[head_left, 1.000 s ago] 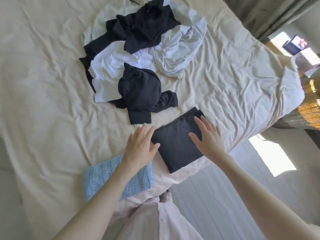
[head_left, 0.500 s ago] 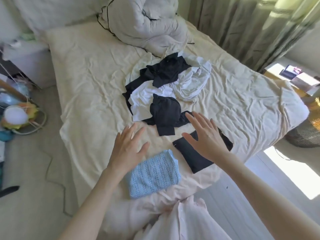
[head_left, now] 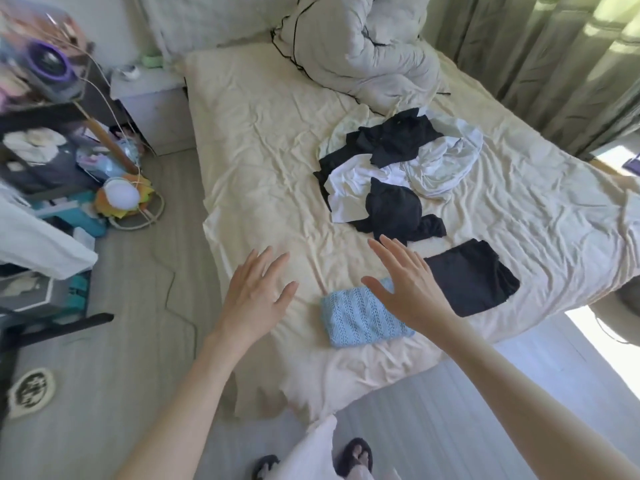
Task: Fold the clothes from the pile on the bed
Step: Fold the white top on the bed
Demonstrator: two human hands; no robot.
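Note:
A pile of black and white clothes [head_left: 398, 168] lies on the middle of the cream bed sheet [head_left: 263, 161]. A folded black garment [head_left: 474, 278] lies flat near the bed's near right edge. A folded light blue knit [head_left: 356, 317] lies to its left, near the bed's corner. My left hand [head_left: 254, 296] hovers over the bare sheet at the bed's left edge, fingers spread and holding nothing. My right hand [head_left: 405, 282] hovers with straight fingers above the blue knit's right end, just short of the pile, and hides part of the knit.
A crumpled grey duvet [head_left: 367, 46] is heaped at the head of the bed. A white nightstand [head_left: 152, 109] and cluttered shelves [head_left: 52, 140] stand on the left. Green curtains [head_left: 540, 57] hang at the right. My slippered feet [head_left: 353, 455] stand on grey floor by the bed's corner.
The view has pulled back and swung left, showing the whole bed. Both hands lifted off the folded black garment and moved left; the right one now hangs over the blue knit.

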